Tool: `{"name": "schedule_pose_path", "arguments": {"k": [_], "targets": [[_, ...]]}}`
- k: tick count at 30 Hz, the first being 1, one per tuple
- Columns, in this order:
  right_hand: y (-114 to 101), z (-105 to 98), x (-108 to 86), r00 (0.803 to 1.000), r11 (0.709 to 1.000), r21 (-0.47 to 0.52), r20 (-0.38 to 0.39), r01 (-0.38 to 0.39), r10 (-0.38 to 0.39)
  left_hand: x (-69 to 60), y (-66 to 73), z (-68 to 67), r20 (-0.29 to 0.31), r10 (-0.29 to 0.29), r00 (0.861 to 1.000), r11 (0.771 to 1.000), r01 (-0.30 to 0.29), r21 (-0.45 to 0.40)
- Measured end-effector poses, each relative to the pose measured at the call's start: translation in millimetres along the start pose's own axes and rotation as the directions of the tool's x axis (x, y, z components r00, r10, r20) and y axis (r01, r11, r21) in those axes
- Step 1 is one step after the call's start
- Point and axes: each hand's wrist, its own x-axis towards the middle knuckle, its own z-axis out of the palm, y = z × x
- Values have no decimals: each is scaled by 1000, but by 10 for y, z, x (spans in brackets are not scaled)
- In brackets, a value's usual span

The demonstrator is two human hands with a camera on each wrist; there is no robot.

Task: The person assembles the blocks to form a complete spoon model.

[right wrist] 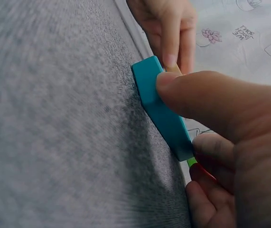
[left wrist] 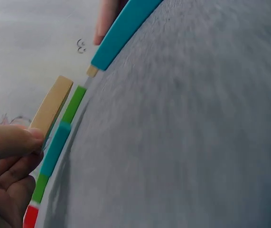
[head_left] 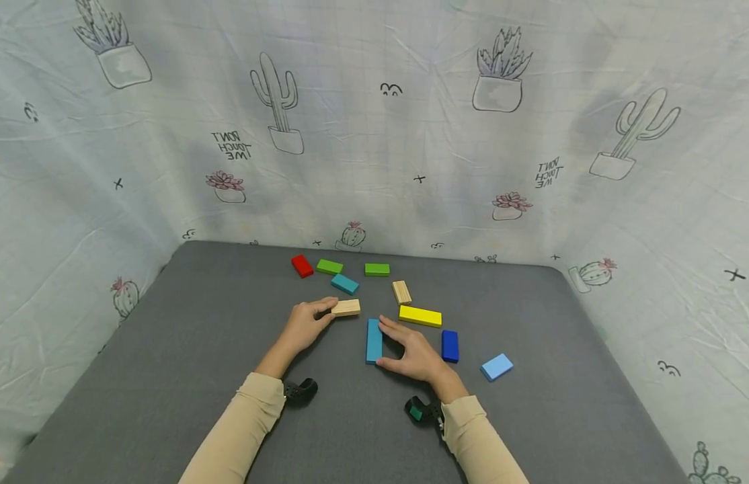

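Observation:
A plain wooden block [head_left: 348, 308] is pinched at its left end by the left hand [head_left: 304, 325]; the left wrist view shows the thumb on the near face of this wooden block [left wrist: 53, 105]. To its lower right, the right hand [head_left: 415, 353] holds a long teal block [head_left: 374, 341] by its two ends, thumb at the near end and fingers at the far end. In the right wrist view the thumb presses the teal block [right wrist: 161, 111], which looks very close to the grey surface; whether it touches is unclear.
Behind the hands lie a red block [head_left: 302, 266], two green blocks [head_left: 377, 269] and a smaller teal block [head_left: 345, 284]. A second wooden block [head_left: 401, 292], a yellow block [head_left: 419, 316], a dark blue block [head_left: 450, 346] and a light blue block [head_left: 497, 367] lie toward the right.

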Motion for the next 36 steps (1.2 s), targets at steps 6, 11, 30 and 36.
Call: {"name": "schedule_pose_path", "arguments": {"k": [6, 11, 30, 36], "targets": [[-9, 12, -12, 1000, 1000, 0, -26, 12, -12, 104, 87, 147, 25, -17, 1000, 1000, 17, 0], [-36, 18, -36, 999, 1000, 2, -43, 21, -21, 173, 107, 245, 34, -2, 999, 1000, 1, 16], [-58, 39, -59, 997, 999, 3, -66, 42, -42, 251, 159, 485, 122, 88, 989, 996, -86, -20], [-50, 39, -56, 996, 999, 9, -76, 50, -50, 250, 168, 504, 131, 85, 988, 996, -83, -19]]}}
